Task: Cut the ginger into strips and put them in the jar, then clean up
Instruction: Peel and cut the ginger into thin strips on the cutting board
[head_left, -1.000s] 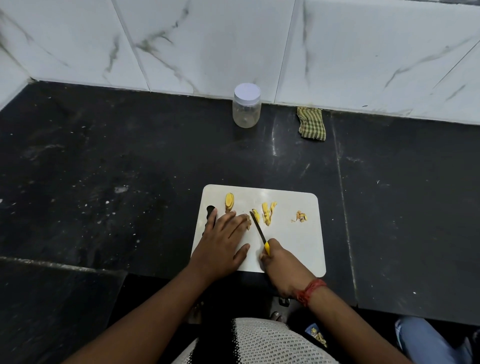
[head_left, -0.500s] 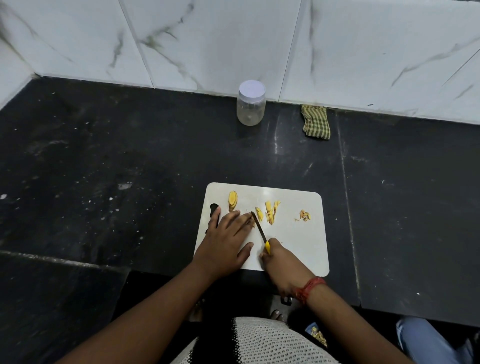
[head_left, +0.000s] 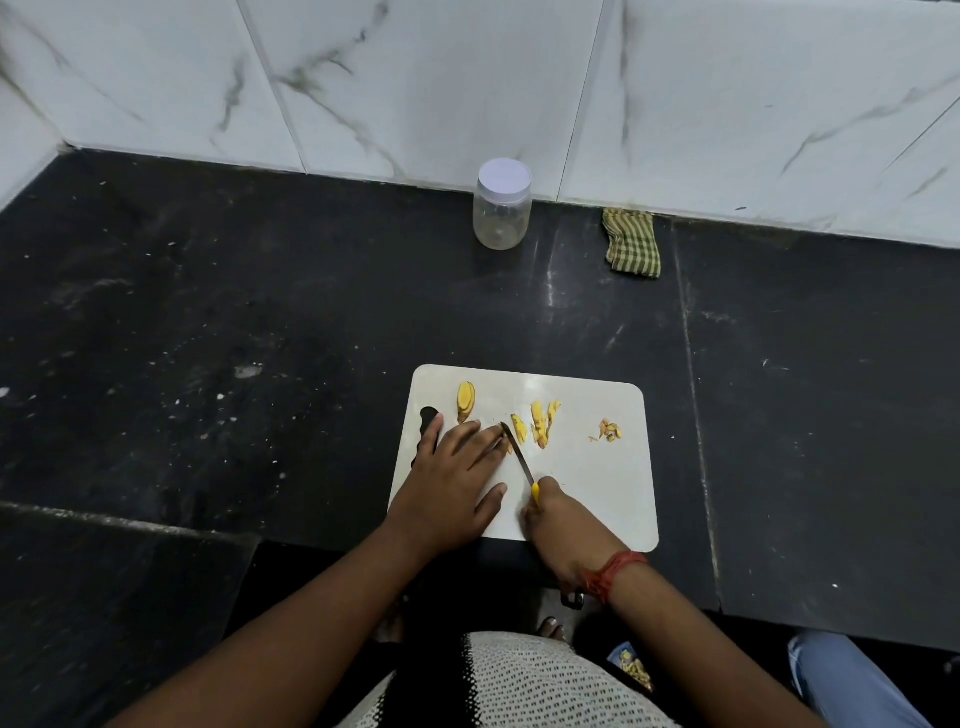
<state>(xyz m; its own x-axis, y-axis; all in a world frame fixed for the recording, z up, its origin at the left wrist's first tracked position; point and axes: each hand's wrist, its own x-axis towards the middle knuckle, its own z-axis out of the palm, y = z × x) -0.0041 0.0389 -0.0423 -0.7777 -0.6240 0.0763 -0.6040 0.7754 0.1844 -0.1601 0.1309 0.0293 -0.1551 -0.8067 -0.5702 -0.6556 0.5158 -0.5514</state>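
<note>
On the white cutting board (head_left: 597, 488) in front of me, I am in the middle of the cutting step. My left hand (head_left: 449, 486) lies flat with its fingers spread, pressing down a piece of ginger that shows only as a sliver at my fingertips. My right hand (head_left: 558, 525) has its grip closed round the yellow handle of the knife (head_left: 517, 453), whose blade runs up and to the left, its tip just beside my left fingertips.

To the right of the blade lie a few cut strips (head_left: 540, 422), and a small heap of scraps (head_left: 609, 430) sits nearer the board's right edge. One uncut slice (head_left: 465, 401) waits near the board's far left corner. The jar (head_left: 502, 204) stands well apart by the wall, its lid on, seemingly empty, with a checked cloth (head_left: 631, 241) to its right on the dark counter (head_left: 260, 312).

I judge the task early: slicing unfinished, nothing jarred. The next stroke calls for keeping my left fingertips clear of the blade, since the two are nearly touching.
</note>
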